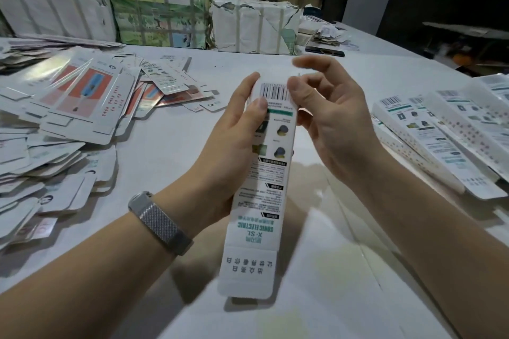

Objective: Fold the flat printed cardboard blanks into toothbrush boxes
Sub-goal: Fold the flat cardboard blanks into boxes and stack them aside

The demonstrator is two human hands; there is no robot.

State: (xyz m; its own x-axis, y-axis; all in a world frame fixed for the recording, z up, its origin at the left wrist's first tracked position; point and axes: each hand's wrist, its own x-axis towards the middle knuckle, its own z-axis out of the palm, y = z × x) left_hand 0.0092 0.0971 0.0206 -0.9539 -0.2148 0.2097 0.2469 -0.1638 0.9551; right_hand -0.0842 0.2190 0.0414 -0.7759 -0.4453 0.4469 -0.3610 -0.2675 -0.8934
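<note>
Your left hand (234, 135) grips the box (264, 187) by its long edge, above the table (170, 146) between both arms. It looks light, thin, easily creased, so hold it along the edges near the barcode end. Your right hand (330, 115) hovers at the top, fingers loosely curled, thumb touching the cardboard there.

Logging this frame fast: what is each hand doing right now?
Left hand: holds the toothbrush box around its upper part.
Right hand: fingers at the box's top end by the barcode; grip cannot be told.
</note>
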